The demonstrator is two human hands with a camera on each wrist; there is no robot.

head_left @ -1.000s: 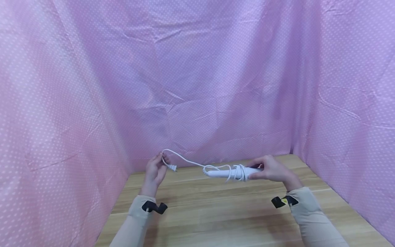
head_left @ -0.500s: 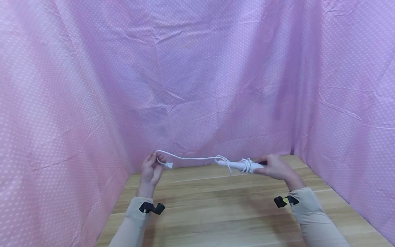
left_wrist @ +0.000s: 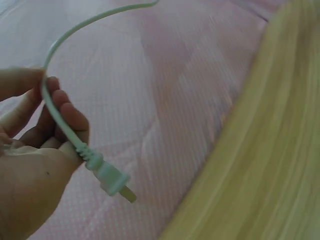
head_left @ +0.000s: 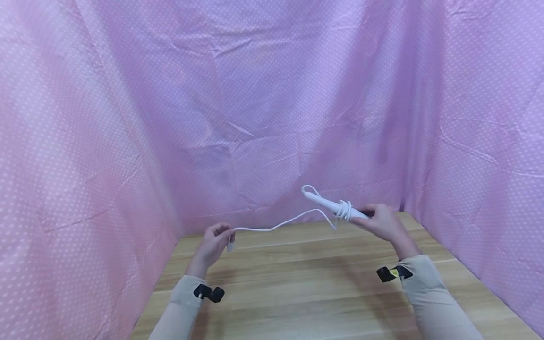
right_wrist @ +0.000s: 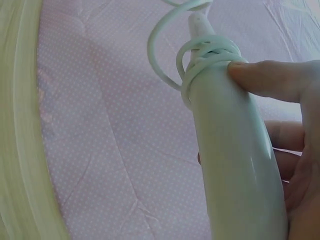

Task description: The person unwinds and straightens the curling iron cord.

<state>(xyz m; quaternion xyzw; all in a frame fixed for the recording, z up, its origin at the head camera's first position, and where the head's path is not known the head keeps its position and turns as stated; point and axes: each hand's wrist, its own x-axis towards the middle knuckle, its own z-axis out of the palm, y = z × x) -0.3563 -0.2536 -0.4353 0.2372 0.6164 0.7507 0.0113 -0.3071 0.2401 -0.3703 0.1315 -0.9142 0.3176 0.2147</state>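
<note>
My right hand holds a slim white hair straightener above the table, tilted with its narrow cord end up and to the left. Several turns of its white cord wrap round the body, and the thumb presses close beside them in the right wrist view. From the wraps, a free length of cord sags across to my left hand. There the thumb and fingertips pinch the cord just behind its two-pin plug, which dangles below the fingers. The straightener's wide end is partly hidden by the right hand.
A wood-grain table lies beneath both hands. Pink dotted cloth hangs behind it and along both sides. Each sleeve carries a small black wrist camera, one on the left and one on the right.
My right hand has risen a little, and the straightener has swung from nearly level to tilted, cord end up. My left hand has dropped slightly and turned, and the plug now hangs down.
</note>
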